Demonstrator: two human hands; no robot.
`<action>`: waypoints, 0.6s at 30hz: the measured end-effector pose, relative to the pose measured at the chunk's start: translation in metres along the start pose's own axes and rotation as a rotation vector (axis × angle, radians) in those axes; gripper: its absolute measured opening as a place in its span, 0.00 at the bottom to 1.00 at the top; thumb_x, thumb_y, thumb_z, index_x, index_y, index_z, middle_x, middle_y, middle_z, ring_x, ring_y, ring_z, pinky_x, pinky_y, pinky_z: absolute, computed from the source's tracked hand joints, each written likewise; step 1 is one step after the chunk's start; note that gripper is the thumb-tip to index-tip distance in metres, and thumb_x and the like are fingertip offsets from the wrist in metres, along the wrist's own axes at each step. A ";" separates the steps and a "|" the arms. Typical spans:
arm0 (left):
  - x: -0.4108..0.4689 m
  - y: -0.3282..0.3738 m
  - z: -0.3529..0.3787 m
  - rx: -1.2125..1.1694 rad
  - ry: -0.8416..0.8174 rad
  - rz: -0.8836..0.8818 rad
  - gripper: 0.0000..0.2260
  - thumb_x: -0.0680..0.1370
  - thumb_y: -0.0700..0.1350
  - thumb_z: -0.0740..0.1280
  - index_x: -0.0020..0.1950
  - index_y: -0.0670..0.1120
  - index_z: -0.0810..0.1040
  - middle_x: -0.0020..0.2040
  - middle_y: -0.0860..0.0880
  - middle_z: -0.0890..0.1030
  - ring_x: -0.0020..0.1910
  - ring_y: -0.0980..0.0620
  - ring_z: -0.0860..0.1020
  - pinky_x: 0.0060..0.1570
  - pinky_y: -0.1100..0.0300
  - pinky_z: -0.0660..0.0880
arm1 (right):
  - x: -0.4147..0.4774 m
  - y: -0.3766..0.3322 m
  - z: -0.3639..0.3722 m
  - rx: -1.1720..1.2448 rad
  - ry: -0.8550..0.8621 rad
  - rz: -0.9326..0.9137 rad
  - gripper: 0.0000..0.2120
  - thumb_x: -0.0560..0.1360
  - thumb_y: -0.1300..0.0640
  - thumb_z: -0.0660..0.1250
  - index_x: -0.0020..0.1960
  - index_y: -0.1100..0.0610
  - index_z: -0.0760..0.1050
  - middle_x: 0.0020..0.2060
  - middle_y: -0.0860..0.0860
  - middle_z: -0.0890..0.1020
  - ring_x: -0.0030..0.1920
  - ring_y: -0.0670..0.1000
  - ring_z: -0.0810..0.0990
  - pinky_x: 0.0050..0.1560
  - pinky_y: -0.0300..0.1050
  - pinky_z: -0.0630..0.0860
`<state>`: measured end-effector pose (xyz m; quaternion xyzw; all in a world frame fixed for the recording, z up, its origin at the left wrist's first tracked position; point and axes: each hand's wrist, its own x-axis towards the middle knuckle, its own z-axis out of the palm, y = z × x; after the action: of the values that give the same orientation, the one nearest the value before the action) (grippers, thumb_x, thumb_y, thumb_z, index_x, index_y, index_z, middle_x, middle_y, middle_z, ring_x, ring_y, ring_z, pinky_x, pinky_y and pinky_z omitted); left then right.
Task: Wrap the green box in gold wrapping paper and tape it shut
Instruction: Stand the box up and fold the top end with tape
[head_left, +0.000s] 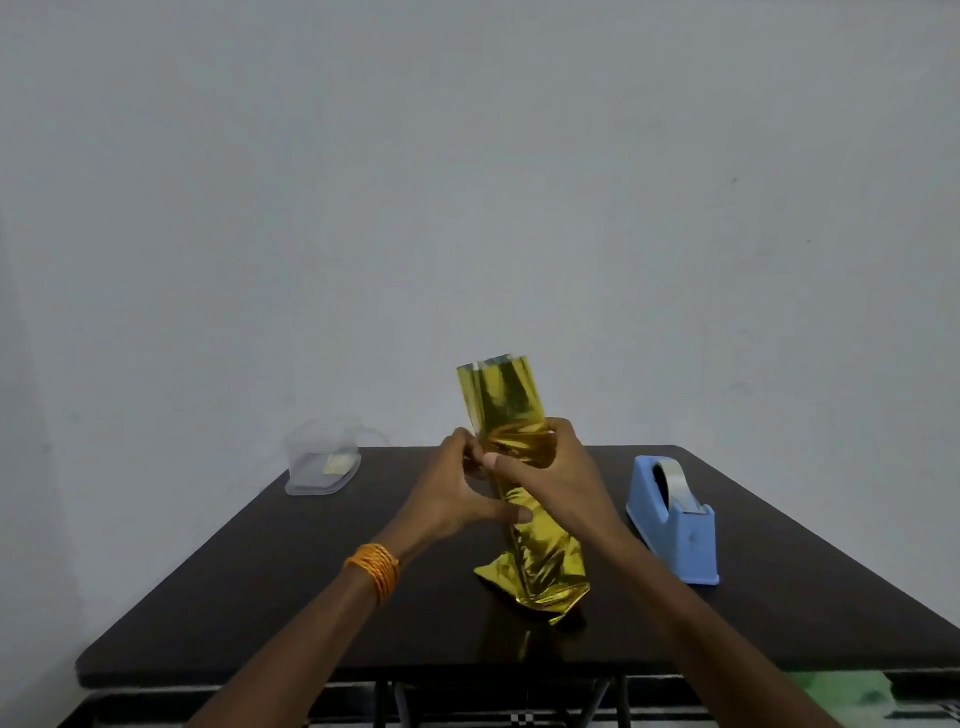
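Gold wrapping paper (519, 447) gripped between left hand (452, 493), right hand (550, 467).

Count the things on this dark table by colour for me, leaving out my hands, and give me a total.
Gold: 1, the wrapping paper, gripped by the left hand and the right hand.
Blue: 1, the tape dispenser.
Clear: 1, the plastic container.
Total: 3.

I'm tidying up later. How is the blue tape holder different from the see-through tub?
The tape holder is solid blue; the tub is clear. The tape holder stands near the right edge of the table; the tub sits at its far left corner. Both rest on the table, untouched.
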<state>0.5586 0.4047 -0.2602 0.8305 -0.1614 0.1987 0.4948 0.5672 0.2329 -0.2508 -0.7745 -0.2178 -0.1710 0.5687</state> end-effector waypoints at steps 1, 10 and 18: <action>-0.001 0.001 -0.001 0.038 -0.049 0.033 0.31 0.57 0.51 0.85 0.51 0.49 0.70 0.53 0.49 0.78 0.54 0.54 0.78 0.46 0.57 0.78 | 0.001 0.002 -0.003 0.011 0.021 -0.002 0.34 0.63 0.40 0.80 0.61 0.48 0.69 0.52 0.43 0.80 0.52 0.40 0.80 0.46 0.36 0.76; 0.004 0.008 -0.004 -0.164 0.358 0.111 0.18 0.70 0.42 0.78 0.56 0.49 0.75 0.49 0.48 0.80 0.49 0.55 0.79 0.47 0.64 0.76 | 0.016 0.034 -0.035 0.309 -0.083 0.084 0.33 0.60 0.50 0.80 0.60 0.45 0.68 0.52 0.56 0.82 0.51 0.53 0.83 0.45 0.42 0.78; 0.022 -0.005 -0.003 -0.192 0.065 -0.067 0.46 0.61 0.57 0.79 0.75 0.56 0.61 0.71 0.50 0.69 0.69 0.50 0.69 0.63 0.54 0.72 | 0.035 0.051 -0.043 0.602 -0.207 0.152 0.37 0.60 0.53 0.74 0.66 0.64 0.69 0.57 0.61 0.80 0.58 0.60 0.80 0.55 0.52 0.78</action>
<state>0.5799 0.4076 -0.2517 0.7773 -0.1358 0.1924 0.5834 0.6226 0.1839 -0.2612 -0.5991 -0.2567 0.0237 0.7580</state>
